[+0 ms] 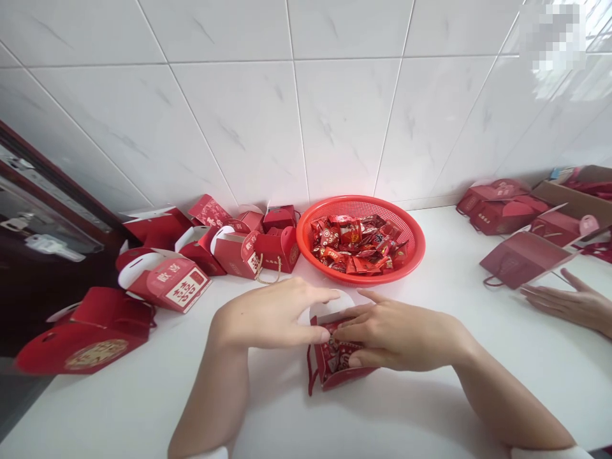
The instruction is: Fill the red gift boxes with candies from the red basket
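Observation:
A small red gift box with its top open stands on the white table, filled with red-wrapped candies. A dark red cord handle hangs at its left side. My left hand reaches in from the left; its index finger lies by the box's white inner flap and its thumb is over the candies. Over the box's right side, my right hand rests with fingers spread, touching the candies and the box edge. Just behind sits a red plastic basket of similar wrapped candies.
Several red gift boxes stand along the left side, beside a dark frame with keys. More boxes are at the right, near a cardboard carton. Another person's hand is there. A tiled wall borders the table.

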The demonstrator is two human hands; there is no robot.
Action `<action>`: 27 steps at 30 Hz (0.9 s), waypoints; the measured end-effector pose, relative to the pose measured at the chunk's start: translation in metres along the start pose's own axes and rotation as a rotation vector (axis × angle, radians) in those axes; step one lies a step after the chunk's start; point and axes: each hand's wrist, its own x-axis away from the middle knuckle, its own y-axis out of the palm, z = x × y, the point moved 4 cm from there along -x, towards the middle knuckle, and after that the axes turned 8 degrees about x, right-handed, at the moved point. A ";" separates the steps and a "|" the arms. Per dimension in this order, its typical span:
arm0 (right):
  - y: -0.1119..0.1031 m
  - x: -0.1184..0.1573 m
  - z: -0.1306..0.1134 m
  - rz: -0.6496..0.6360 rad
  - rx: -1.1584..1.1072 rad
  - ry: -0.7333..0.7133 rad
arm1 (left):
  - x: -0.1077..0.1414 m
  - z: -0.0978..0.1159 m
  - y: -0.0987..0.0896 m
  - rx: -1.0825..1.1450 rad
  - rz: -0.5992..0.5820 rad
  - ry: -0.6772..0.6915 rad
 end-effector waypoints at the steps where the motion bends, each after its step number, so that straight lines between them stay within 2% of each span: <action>1: -0.001 0.001 0.000 -0.012 0.010 0.007 | -0.002 -0.003 -0.002 -0.015 0.003 -0.048; 8: -0.008 0.011 -0.011 -0.036 0.056 -0.017 | -0.008 -0.021 -0.006 -0.044 0.015 -0.229; 11: -0.008 0.014 -0.017 -0.059 0.026 -0.058 | -0.010 -0.024 -0.005 -0.052 0.029 -0.252; 15: -0.007 0.015 -0.018 -0.075 0.004 -0.083 | -0.015 -0.017 -0.006 -0.019 0.042 -0.169; 20: -0.009 0.015 -0.017 -0.026 -0.053 -0.132 | -0.023 0.000 -0.001 0.096 -0.119 0.141; 27: -0.008 0.015 -0.017 -0.025 -0.053 -0.124 | -0.025 -0.001 0.001 0.115 -0.157 0.213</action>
